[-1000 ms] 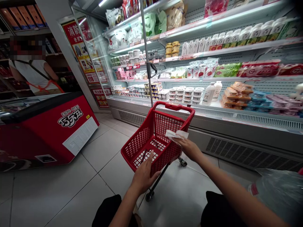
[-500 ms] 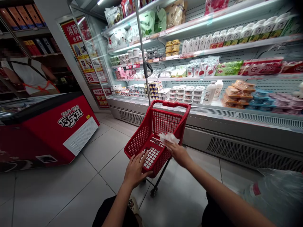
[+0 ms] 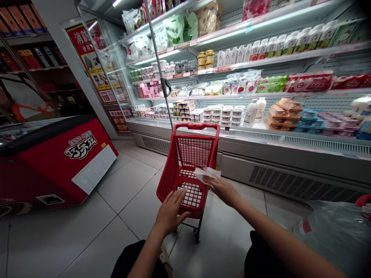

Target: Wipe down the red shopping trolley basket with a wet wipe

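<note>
A small red plastic shopping cart (image 3: 197,151) with grid walls stands on the floor in front of me. White tissue (image 3: 210,173) is in my right hand (image 3: 222,189), at the cart's right rim; the fingers press it from above and part of it spreads out past them. My left hand (image 3: 171,214) is at the near left edge of the basket, fingers stretched out and thumb apart, holding nothing. Whether it touches the rim, I cannot tell. Through the basket's grid floor (image 3: 189,193) the pale tiles show.
Behind the cart runs a refrigerated shelf unit (image 3: 246,148) with cups, bottles and packs. A red chest freezer (image 3: 95,170) stands left, with a person (image 3: 27,98) beyond it. At the right lies a clear plastic bag of bottles (image 3: 333,231).
The cart has turned a little and now faces me more squarely. My right hand remains by the right rim with the tissue. The view has shifted slightly, and the person at left sits further left.
</note>
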Demonstrator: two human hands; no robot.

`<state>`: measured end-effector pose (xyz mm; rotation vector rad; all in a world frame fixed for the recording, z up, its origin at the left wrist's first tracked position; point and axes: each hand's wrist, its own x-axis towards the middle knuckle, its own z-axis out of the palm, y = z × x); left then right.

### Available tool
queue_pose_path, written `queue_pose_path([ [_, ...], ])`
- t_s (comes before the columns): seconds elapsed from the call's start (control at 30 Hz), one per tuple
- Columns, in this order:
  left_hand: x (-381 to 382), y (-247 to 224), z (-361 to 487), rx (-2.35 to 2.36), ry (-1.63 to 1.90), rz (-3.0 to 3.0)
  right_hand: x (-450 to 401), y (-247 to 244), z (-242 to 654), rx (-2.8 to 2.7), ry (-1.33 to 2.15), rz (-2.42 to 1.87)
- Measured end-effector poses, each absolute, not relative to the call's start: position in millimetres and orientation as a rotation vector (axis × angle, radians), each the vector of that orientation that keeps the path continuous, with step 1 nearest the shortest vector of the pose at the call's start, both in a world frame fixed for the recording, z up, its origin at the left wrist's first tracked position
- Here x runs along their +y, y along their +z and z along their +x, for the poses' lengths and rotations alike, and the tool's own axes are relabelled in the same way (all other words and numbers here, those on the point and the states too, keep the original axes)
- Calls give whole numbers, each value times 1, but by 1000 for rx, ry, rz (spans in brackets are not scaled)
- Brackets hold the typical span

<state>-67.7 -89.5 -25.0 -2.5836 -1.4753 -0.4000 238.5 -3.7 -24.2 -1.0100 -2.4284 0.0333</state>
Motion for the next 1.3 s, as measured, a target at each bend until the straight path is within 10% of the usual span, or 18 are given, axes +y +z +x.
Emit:
queue_pose_path([
  [1.3,-49,-43,24,-1445,-633,-2431,-107,-70,224,-2064,14,-1268],
])
